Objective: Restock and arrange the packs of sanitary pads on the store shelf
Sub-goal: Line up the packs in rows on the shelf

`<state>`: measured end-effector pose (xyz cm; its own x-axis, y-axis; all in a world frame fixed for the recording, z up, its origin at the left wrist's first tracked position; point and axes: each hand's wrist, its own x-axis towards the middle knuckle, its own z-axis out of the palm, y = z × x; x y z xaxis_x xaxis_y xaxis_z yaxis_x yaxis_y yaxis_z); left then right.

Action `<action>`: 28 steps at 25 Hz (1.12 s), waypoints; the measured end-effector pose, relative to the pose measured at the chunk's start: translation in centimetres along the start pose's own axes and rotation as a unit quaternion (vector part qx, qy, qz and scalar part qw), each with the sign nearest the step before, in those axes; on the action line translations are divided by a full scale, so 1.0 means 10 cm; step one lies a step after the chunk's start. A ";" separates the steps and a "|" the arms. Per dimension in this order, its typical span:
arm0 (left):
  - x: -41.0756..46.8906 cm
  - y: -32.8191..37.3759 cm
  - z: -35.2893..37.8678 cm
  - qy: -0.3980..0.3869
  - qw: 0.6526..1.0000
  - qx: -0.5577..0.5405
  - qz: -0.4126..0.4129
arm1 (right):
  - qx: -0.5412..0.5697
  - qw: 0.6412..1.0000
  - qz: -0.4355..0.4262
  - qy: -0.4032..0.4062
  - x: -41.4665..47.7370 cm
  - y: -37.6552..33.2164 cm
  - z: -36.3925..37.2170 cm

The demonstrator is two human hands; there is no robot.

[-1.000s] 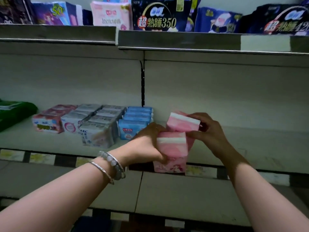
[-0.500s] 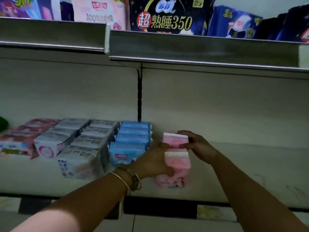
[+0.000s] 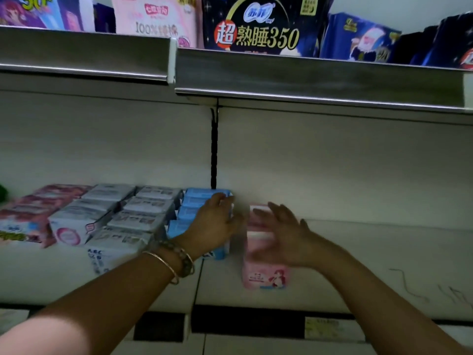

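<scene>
Two pink packs of pads (image 3: 266, 275) stand one behind the other on the white middle shelf (image 3: 371, 257), just right of a row of blue packs (image 3: 192, 213). My right hand (image 3: 279, 231) lies with fingers spread against the pink packs' right side and top, blurred by motion. My left hand (image 3: 217, 224) rests with straight fingers on the right end of the blue row, a small gap from the pink packs. Both hands hold nothing.
Left of the blue row stand rows of white packs (image 3: 128, 219) and pink-red packs (image 3: 33, 216). The upper shelf's metal rail (image 3: 307, 78) overhangs, carrying large dark and pink packs (image 3: 256, 24). Bare shelf stretches to the right of the pink packs.
The pink packs went from my grip in front of the shelf onto the shelf beside the blue row. My left hand let go and shifted left to the blue packs; my right hand opened.
</scene>
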<state>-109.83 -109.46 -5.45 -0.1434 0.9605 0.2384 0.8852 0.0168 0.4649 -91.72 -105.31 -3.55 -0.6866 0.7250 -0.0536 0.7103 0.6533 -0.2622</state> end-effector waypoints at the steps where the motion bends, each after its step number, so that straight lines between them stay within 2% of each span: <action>1: 0.02 -0.13 0.03 -0.017 0.995 0.092 -0.035 | -0.060 0.997 0.005 -0.039 -0.02 -0.06 0.11; 3: 0.00 -0.31 0.12 -0.077 0.969 0.226 -0.064 | -0.113 0.993 0.011 -0.035 0.03 -0.05 0.29; 6: -0.02 -0.43 0.25 -0.098 0.944 0.314 -0.007 | -0.114 0.993 -0.005 0.018 0.19 0.03 0.32; 17: -0.01 -0.46 0.32 -0.045 0.949 0.312 -0.002 | -0.110 0.993 0.002 0.047 0.73 0.08 0.26; 23: 0.03 -0.48 0.32 -0.054 0.953 0.297 -0.005 | -0.102 0.994 -0.001 0.043 0.87 0.09 0.24; 28: 0.08 -0.47 0.30 -0.053 0.955 0.293 -0.002 | -0.156 0.987 0.028 0.027 0.90 0.06 0.26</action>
<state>-112.76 -107.98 -9.96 -0.1285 0.9825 0.1351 0.9850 0.1423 -0.0980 -97.95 -98.97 -6.73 -0.6410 0.7675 -0.0052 0.7665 0.6404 0.0488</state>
